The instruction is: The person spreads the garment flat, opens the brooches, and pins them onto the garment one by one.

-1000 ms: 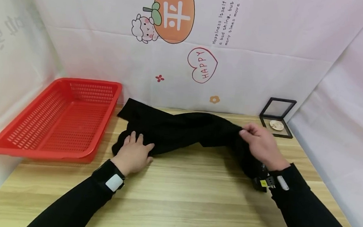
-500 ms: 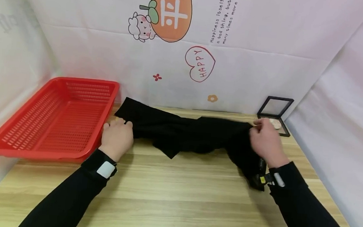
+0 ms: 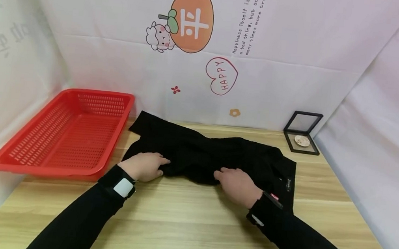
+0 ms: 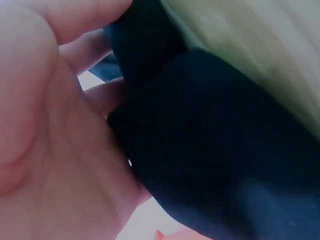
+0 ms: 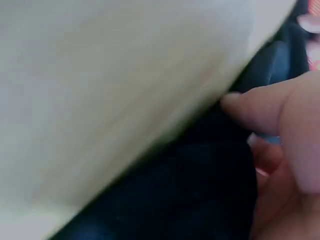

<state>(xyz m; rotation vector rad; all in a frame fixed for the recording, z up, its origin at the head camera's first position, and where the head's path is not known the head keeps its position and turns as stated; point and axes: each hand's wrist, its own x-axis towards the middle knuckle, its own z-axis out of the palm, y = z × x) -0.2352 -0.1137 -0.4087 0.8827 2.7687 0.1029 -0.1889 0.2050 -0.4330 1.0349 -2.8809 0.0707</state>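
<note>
A black garment [image 3: 197, 152] lies bunched in a long strip across the back of the table, a small red label and pale lettering at its right end. My left hand [image 3: 144, 166] holds its near edge towards the left. In the left wrist view, dark fabric [image 4: 215, 145] runs between that hand's thumb and fingers. Further right, my right hand [image 3: 238, 186] grips the same near edge. The right wrist view has the thumb on the hem of the cloth [image 5: 185, 185] and the other fingers partly hidden behind it.
A red plastic basket [image 3: 112, 144] stands left of the garment, close to my left hand. At the back right sits a black-framed display case [image 3: 301, 151] with a round pale disc [image 3: 302, 140]. White printed sheets [image 3: 277, 88] wall off the wooden table [image 3: 183, 226].
My right hand has let go of the garment's right end and moved left to its near edge. The left hand shifted left, then back right onto the near edge. The right end now lies flatter.
</note>
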